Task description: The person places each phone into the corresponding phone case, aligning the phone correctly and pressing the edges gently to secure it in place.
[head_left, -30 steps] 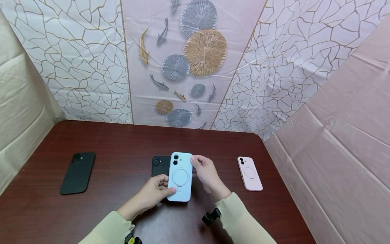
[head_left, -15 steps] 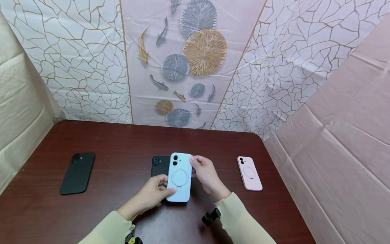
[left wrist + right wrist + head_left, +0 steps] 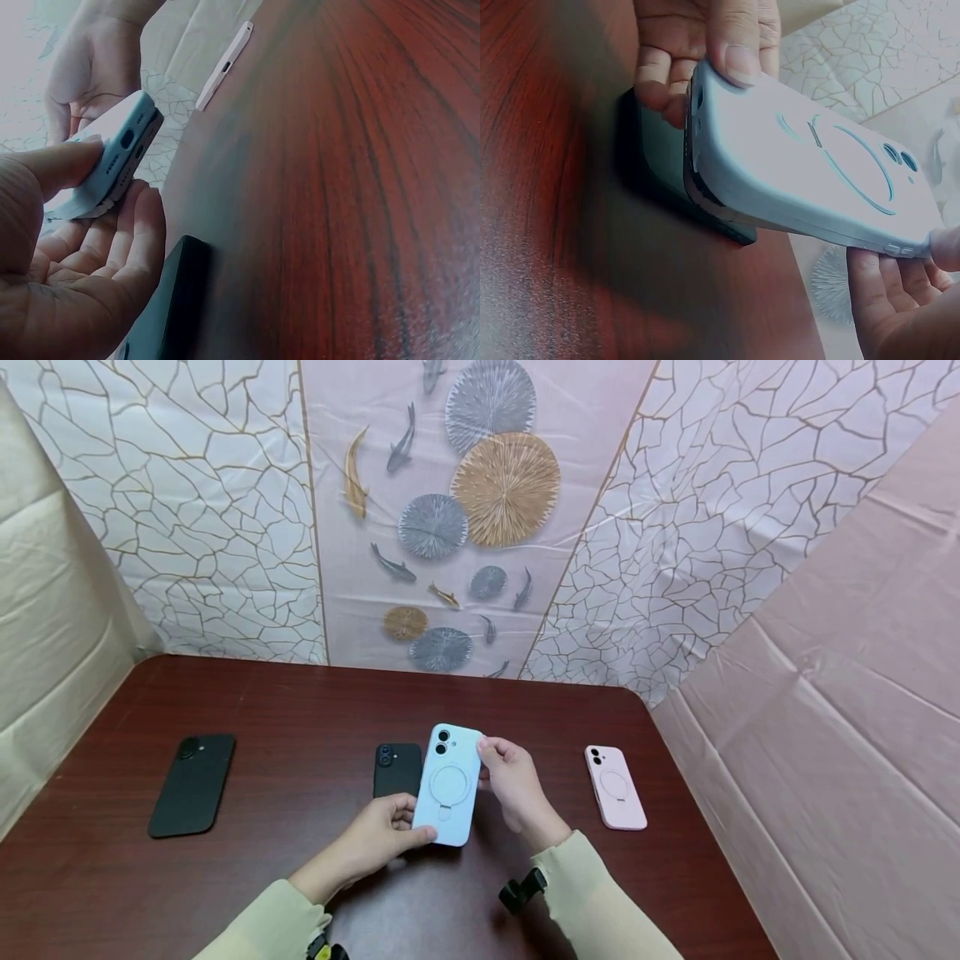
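Gripping lt-blue ph. case | btwn L hand (btm) | R hand (top)

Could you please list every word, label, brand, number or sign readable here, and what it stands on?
None can be read.
Light blue case: small dark mark at its ring's lower edge, too small to read, if lettering at all.
Pink case: a similar mark, likewise too small.

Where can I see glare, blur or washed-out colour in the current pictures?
Head view: pale glare on the table near the bottom edge; left wrist view: washed-out upper left corner, with a smudgy table patch; right wrist view: grainy whitish glare at lower left, light-blue case looking almost white.
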Demonstrator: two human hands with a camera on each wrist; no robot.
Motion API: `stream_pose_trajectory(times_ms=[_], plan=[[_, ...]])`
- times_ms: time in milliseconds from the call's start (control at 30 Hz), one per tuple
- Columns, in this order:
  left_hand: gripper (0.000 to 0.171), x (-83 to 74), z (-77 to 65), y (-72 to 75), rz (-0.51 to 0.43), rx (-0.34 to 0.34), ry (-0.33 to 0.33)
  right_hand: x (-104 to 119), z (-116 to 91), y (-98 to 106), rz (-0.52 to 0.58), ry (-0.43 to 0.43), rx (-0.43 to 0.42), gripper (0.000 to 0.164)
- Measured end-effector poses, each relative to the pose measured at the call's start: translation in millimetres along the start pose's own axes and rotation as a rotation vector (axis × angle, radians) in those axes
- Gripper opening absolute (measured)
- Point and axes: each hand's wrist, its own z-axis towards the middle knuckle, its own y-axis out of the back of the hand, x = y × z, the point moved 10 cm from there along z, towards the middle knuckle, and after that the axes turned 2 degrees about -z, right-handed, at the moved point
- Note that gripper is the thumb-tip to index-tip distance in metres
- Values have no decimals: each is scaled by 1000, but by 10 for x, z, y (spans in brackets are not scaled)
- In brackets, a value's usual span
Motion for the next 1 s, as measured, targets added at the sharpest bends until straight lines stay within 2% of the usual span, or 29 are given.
stream_pose_trajectory(times_ms=[167,467,633,1000], plan=[[32,28,-4,-4,0,5,6,6,9,7,1,-1,-5,29],[27,13,-11,53,16,-59,-15,0,19,-60,29,-6,43,28],[25,61,0,67,20,-57,5,0,14,-80,27,-10,55,29],[25,45,-2,59,15,-56,-29,-7,12,-90,39,-16,60,29]])
